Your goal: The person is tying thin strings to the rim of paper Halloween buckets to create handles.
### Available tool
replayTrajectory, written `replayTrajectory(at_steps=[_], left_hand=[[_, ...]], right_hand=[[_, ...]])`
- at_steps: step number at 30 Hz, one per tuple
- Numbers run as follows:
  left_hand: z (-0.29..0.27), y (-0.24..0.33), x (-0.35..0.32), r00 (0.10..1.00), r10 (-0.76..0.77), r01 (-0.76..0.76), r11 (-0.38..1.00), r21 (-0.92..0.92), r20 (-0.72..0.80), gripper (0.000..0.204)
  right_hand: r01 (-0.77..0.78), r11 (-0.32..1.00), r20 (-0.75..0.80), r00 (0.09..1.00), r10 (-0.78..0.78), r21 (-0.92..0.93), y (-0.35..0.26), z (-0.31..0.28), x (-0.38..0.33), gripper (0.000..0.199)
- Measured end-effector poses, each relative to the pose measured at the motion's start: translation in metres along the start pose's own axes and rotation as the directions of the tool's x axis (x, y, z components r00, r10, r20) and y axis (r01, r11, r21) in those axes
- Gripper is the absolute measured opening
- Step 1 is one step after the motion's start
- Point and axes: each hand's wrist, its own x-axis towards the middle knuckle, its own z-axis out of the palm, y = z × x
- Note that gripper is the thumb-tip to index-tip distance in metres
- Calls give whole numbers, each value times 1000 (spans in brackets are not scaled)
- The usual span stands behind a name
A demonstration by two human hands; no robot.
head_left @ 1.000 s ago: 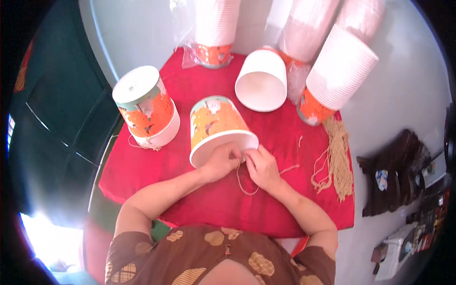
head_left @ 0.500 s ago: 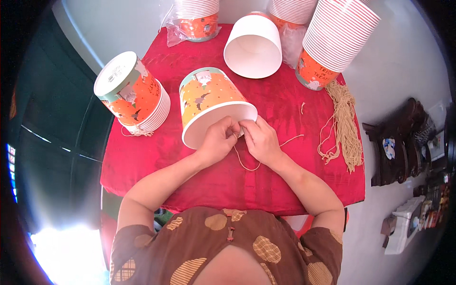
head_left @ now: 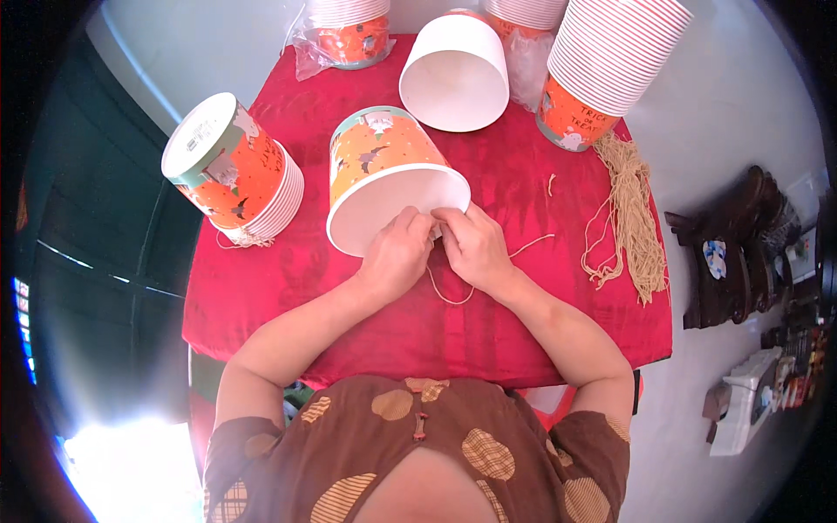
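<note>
Two hands meet at the rim of a printed orange bucket [head_left: 384, 155] in the head view; it lies tilted on the red-covered counter [head_left: 523, 336], mouth toward the person. The left hand [head_left: 397, 251] has its fingers closed, apparently on a thin cord [head_left: 450, 302] that hangs in a loop below. The right hand [head_left: 478, 249] pinches at the rim, but what its fingers grip is hidden. The step in hand seems to be fixing cord to the rim; the next move likely calls for a steady pinch and some slack drawn through.
</note>
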Motion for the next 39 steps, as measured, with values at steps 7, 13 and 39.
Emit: replayTrajectory(at_steps=[7,13,39], left_hand=[[-2,-3,1,999,33,-35,987,154,20,15],[-6,-1,1,1000,-7,5,998,63,20,14],[-18,0,-2,981,-176,185,975,-126,77,11]], right_hand=[[17,1000,-4,1000,-17,3,0,0,0,17],[7,999,20,1000,-8,36,2,-1,-1,18],[-44,990,171,985,22,131,-2,-10,1,11]])
